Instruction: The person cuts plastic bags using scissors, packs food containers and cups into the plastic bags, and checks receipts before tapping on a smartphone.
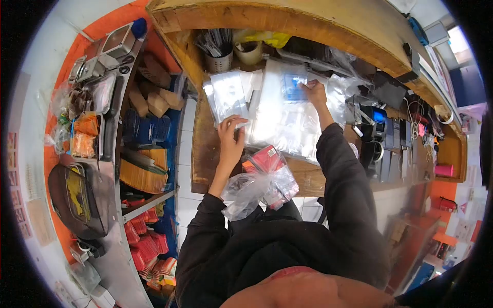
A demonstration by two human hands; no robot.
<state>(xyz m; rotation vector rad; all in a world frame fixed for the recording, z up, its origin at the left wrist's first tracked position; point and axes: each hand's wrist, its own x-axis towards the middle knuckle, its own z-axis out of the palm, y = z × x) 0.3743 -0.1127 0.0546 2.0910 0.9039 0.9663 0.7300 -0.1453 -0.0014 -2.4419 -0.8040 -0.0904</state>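
Note:
My right hand [315,94] is closed in a pinch at the right edge of a clear plastic packet with blue print [291,87]. The packet lies over a broad stack of clear plastic bags [269,115]. My left hand [231,138] rests with curved fingers, somewhat apart, at the lower edge of a smaller pile of clear plastic sleeves [228,95]. Below the stack, a clear plastic bag [246,191] with red boxes [272,167] inside sits at the table's near edge, close to my left forearm.
A perforated metal holder [220,62] and a roll of tape [249,53] stand at the back. To the right are a device with a lit blue screen [379,117] and cables. A wooden ledge [287,20] overhangs the table. Metal shelving [115,179] with trays and packets stands left.

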